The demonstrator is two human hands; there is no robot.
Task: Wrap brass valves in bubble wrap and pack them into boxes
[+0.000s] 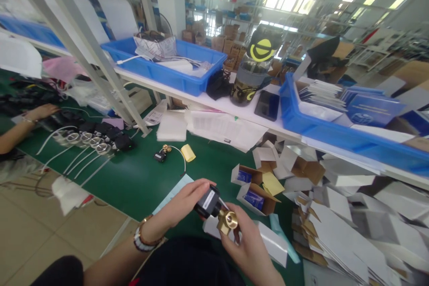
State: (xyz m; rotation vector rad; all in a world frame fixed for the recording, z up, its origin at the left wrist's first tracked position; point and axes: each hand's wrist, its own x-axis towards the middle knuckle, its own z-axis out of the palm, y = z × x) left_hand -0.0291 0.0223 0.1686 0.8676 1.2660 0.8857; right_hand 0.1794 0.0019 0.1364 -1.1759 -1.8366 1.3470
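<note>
Both my hands hold one small valve over the near edge of the green table [134,183]. My left hand [182,203] grips its black coil block [207,202], which bears a white label. My right hand [246,243] pinches the brass valve body [228,221] from below. A white wire runs off the black block. Another valve [161,154] with a thin white wire lies on the green mat farther away, next to a yellow tag [188,152].
Open small cartons [253,192] and a heap of flat white boxes [338,232] lie to the right. A white shelf [214,100] carries blue bins [161,69], a bottle [253,71] and a phone [267,105]. Another person's hand [42,111] rests at left by more valves [90,138].
</note>
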